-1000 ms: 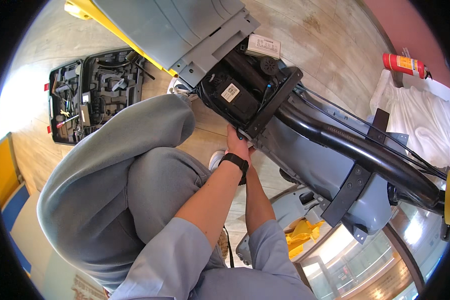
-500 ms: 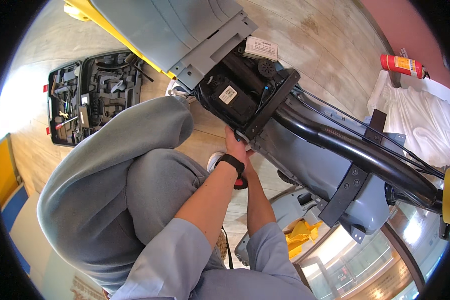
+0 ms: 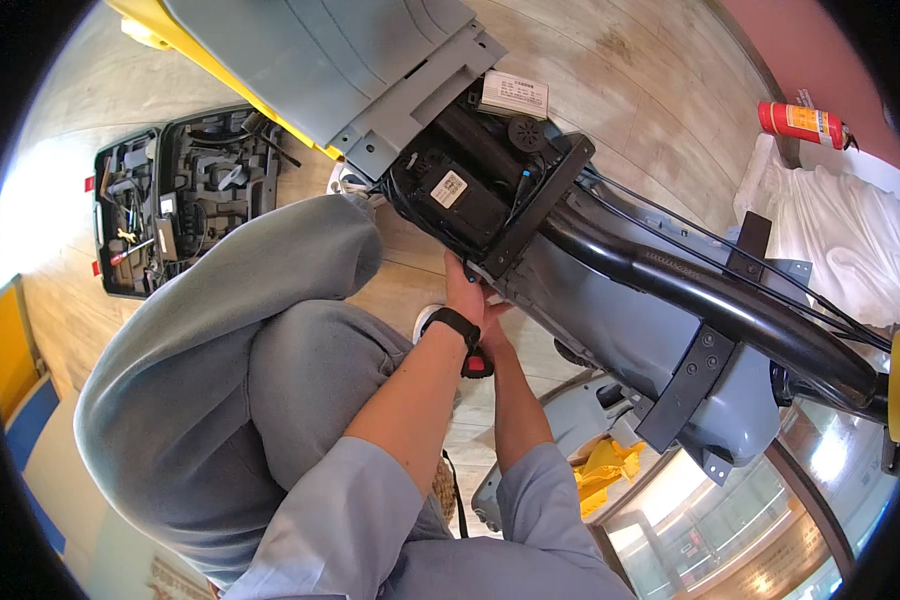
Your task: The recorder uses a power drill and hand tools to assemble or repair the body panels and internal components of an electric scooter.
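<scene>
A partly stripped grey-and-yellow scooter body [image 3: 620,290] stretches across the upper middle, tilted, with its black frame tube [image 3: 690,275] exposed. An opened bay holds a black box with a white label [image 3: 448,190]. My left hand [image 3: 462,288], with a black band on the wrist, touches the body's lower edge just under this bay; its fingertips are hidden. Close beside it, my right hand [image 3: 493,318] is closed, with fingers partly visible. The end of a black-and-red tool [image 3: 478,364] shows below it, apparently in its grip; the tool's working end is out of sight.
An open black tool case [image 3: 185,200] lies on the floor at left. At far right are a red fire extinguisher [image 3: 802,124] and white plastic sheeting [image 3: 830,240]. A grey shell part [image 3: 560,430] and a yellow piece [image 3: 605,470] rest below the body.
The view has shifted slightly, so the scooter body sits a little further left. Both hands stay together at its lower edge, and more of the right hand's fingers shows.
</scene>
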`<state>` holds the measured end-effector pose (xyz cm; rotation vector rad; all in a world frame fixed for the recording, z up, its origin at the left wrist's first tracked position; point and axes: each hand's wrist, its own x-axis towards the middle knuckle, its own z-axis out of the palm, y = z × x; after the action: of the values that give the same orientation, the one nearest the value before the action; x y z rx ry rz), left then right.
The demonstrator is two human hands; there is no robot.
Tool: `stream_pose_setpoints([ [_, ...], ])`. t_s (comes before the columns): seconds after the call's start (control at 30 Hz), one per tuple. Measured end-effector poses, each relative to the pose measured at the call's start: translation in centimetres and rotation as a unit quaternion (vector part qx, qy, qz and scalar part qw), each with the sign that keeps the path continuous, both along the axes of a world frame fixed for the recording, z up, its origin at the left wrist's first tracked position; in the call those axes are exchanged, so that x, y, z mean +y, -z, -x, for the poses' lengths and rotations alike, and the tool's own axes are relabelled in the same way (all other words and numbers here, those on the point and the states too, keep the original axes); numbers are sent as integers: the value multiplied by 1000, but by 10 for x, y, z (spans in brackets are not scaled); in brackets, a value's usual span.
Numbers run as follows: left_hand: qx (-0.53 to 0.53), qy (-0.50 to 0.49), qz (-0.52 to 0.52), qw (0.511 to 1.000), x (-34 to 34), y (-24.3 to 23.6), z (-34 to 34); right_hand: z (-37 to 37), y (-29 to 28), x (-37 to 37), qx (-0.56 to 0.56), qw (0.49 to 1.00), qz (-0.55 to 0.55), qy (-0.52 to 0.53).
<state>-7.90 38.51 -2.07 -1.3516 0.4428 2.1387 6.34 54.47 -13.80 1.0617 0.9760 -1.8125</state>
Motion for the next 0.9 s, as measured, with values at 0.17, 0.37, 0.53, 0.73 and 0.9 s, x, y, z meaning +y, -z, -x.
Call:
stream_pose_setpoints([
  [0.17,-10,-15,-9,1000,-6,-11,1,-25,-5,-14,-14,1000,16,5],
  [0.37,-2,-22,-7,1000,6,-6,1,25,13,-18,-33,999,21,8],
  [0.53,-11,-22,16,1000,8,-8,1,21,15,-10,-54,998,29,-2],
  [0.73,-32,-18,30,999,0,-6,1,2,7,-6,-80,995,51,-15],
  [0.9,-53,-30,89,994,41,-4,-7,8,13,2,-84,995,54,-12],
])
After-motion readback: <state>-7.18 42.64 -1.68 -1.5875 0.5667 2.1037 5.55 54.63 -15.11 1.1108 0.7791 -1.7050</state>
